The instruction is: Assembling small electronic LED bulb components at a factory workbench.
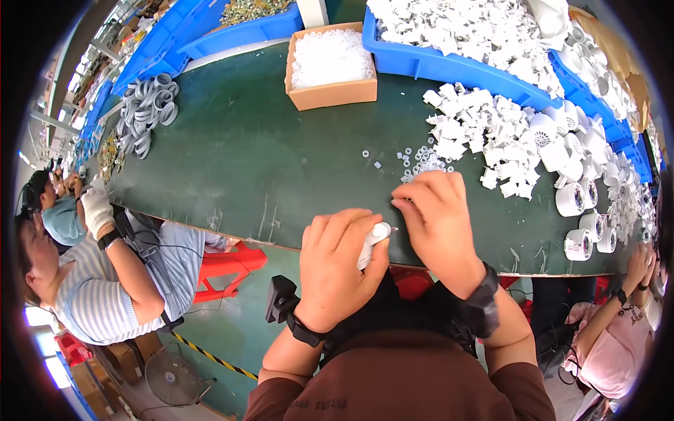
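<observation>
A brown shirt (428, 382) fills the bottom centre of the frame, closest of all to the camera. Above it, just left of the middle, the left hand (335, 263) is curled closed round a white plastic part (375, 238), its rounded end showing between thumb and fingers and a thin pin (394, 229) poking out to the right. The right hand (441, 221), right of the middle, is half curled, thumb and forefinger drawn nearly together at the tips; I can't tell whether anything tiny is pinched there.

If I were advising, I'd say keep the grip on the part firm but the pin end clear of the fingers, and bring small pieces in straight along the pin. The loose clear rings (425, 163) lie handily just beyond the right hand on the green table (246, 154).

The left palm and fingers hide much of the part, so its full shape is anyone's guess. At the far right, a co-worker's hands (637, 263) crowd the dark rim, their work too small to read.
</observation>
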### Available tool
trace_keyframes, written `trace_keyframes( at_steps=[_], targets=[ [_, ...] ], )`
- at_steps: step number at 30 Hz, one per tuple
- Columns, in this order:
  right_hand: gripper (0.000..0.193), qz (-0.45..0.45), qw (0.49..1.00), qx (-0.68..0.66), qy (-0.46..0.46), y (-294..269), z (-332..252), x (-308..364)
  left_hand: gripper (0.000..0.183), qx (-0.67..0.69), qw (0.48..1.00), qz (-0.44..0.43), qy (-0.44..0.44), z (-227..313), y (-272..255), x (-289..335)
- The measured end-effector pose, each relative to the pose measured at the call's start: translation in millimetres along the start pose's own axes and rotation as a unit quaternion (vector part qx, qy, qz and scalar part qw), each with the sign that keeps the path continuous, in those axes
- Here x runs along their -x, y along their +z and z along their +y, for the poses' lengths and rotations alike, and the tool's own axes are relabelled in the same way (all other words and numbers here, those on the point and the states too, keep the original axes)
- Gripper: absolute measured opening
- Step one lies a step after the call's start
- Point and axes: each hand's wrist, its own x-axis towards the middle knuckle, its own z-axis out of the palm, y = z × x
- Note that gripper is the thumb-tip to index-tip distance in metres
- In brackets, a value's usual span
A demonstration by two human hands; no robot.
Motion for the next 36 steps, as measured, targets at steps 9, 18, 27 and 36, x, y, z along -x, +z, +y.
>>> trace_keyframes(
  at_steps=[9, 18, 27, 36],
  targets=[
    [0.014, -0.098, 0.88, -0.417, 0.205, -28, -12, 28, 0.034, 0.027, 0.999, -0.016, 0.016, 4, 11, 3],
    [0.014, -0.128, 0.752, -0.564, 0.316, -24, -17, 25, 0.037, 0.028, 0.999, 0.013, 0.044, 3, 19, 4],
    [0.014, -0.082, 0.709, -0.594, 0.372, -24, -26, 26, 0.037, 0.018, 0.996, 0.07, 0.051, 2, 27, 9],
    [0.011, -0.063, 0.781, -0.533, 0.32, -9, -26, 37, 0.027, 0.009, 0.996, 0.035, 0.08, 2, 17, 4]
  ],
)
